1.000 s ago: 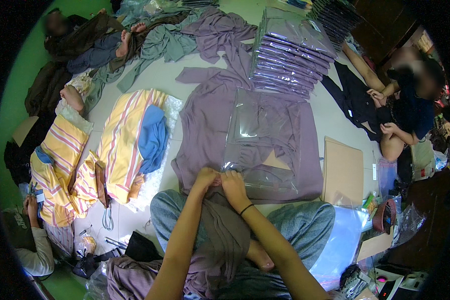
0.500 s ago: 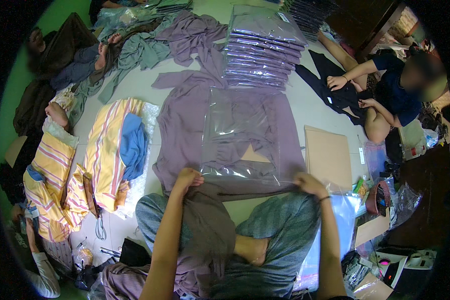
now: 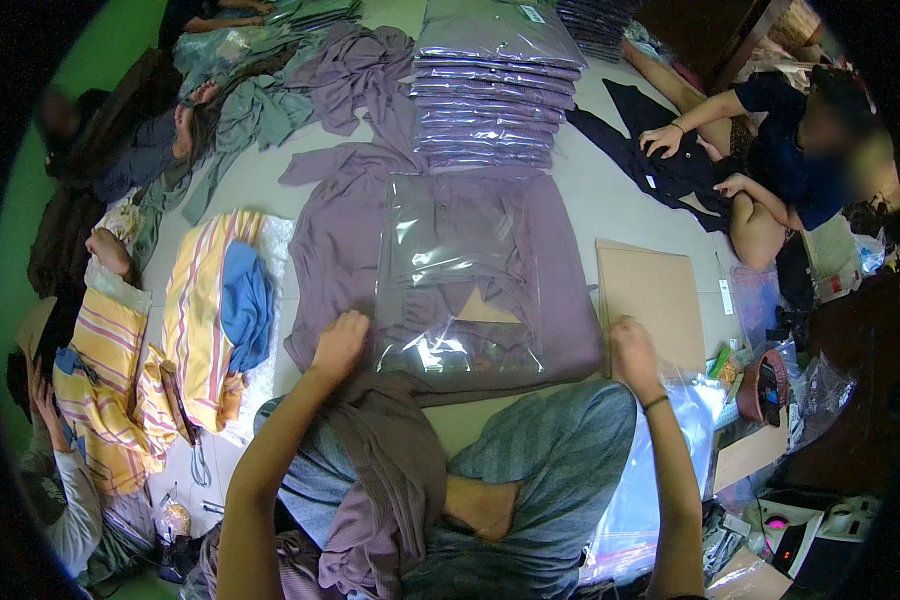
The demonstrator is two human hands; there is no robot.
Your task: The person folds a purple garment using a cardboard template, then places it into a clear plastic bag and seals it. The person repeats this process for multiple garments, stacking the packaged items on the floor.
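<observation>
Your left hand (image 3: 338, 342) sits just left of centre, fingers curled down and pinching the lower left hem of the mauve shirt (image 3: 342, 240) spread flat on the floor. Your right hand (image 3: 634, 352) is at right of centre, fingers folded over the shirt's lower right edge, beside the tan cardboard sheet (image 3: 655, 300); both hands are closed on the cloth, well apart from each other. The shirt fills the middle of the frame, and a clear plastic bag (image 3: 460, 275) lies on top of it, glossy, with a small tan triangle showing through near its lower part. Above it, at upper centre, a stack of bagged mauve shirts (image 3: 490, 95) lies in overlapping rows, each a flat shiny rectangle. A loose mauve garment (image 3: 355, 70) is crumpled at upper left of that stack. A white tag strip (image 3: 726, 297) lies right of the cardboard. At the left, a yellow striped cloth (image 3: 195, 320) carries a blue garment (image 3: 242, 305). At upper right another person's hand (image 3: 660, 140) presses a dark garment (image 3: 660, 165).
</observation>
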